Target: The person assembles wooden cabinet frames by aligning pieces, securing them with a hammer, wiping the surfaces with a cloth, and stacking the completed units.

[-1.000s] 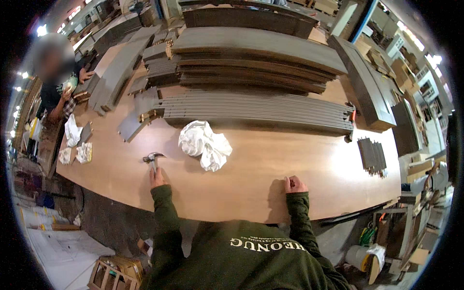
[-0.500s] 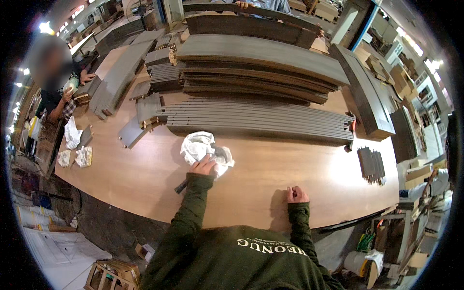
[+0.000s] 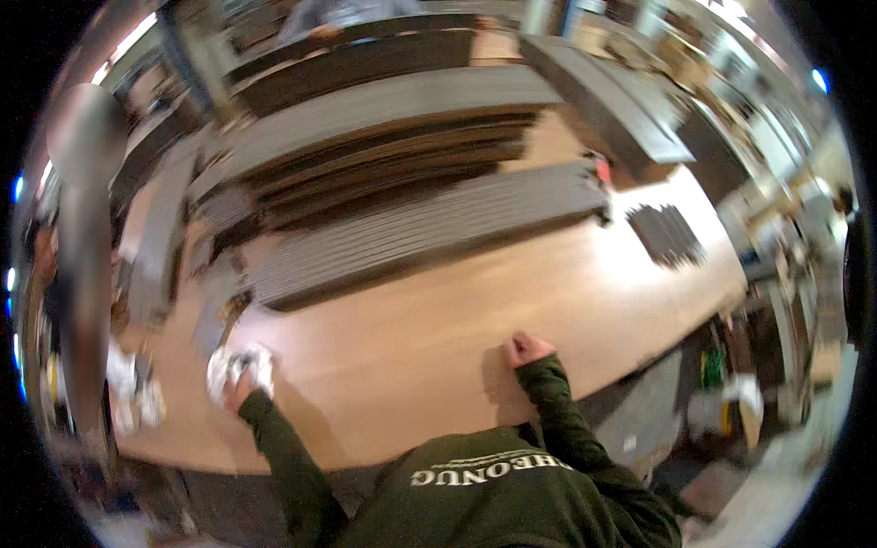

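Note:
On the left part of the wooden table (image 3: 393, 365), my left hand (image 3: 239, 391) is closed on a crumpled white cloth (image 3: 262, 364), pressing it to the surface. Blur hides the exact finger positions. My right hand (image 3: 528, 349) rests near the table's front edge, curled into a loose fist with nothing visible in it. Beyond both hands lies a row of long grey strips (image 3: 429, 224), side by side. A taller stack of wide grey boards (image 3: 384, 105) stands behind that row.
Short dark grey pieces (image 3: 665, 234) lie at the right, near a long grey panel (image 3: 603, 105). White crumpled material (image 3: 137, 393) sits at the left edge beside a blurred person. Across the table, another person's hand (image 3: 323, 32) touches an upright dark board (image 3: 356, 68).
My left hand has moved left with the white cloth, away from the middle of the strips. The view has turned and blurred. My right hand remains a fist near the front edge.

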`<state>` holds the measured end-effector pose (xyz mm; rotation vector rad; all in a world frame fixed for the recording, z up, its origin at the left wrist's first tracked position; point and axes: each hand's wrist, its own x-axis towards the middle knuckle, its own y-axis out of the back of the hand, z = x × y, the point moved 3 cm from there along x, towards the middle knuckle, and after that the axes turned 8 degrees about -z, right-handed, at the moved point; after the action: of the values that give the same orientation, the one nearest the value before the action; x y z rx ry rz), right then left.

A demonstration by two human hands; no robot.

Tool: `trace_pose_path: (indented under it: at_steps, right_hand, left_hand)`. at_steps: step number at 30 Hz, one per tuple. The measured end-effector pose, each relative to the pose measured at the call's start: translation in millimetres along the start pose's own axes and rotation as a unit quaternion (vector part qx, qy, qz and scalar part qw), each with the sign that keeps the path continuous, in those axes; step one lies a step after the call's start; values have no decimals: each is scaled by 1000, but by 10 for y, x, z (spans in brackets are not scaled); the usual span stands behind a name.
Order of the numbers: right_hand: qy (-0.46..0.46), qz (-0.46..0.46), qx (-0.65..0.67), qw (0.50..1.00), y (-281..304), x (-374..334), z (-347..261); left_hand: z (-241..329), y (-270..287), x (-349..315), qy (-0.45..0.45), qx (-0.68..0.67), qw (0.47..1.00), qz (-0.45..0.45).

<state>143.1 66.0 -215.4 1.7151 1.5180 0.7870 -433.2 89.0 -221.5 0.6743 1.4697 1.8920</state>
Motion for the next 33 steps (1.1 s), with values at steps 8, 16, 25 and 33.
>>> trace_pose_path:
  at_steps: [8,16,25,33]
  right_hand:
    - [-35,-88,20,995,205,-51,-212]
    - [-54,-89,89,991,167,-89,-172]
    - [-33,-21,99,994,188,-89,-183]
    - [-165,-31,296,940,526,102,573]
  left_hand:
    - [2366,-80,-482,-515,-118,846,72]
    - [3558,-360,-1045,-564,-45,820,87]
    - [3461,-598,-906,-640,-84,763,32]
    - [3060,-373,-760,-575,-94,781,-225]
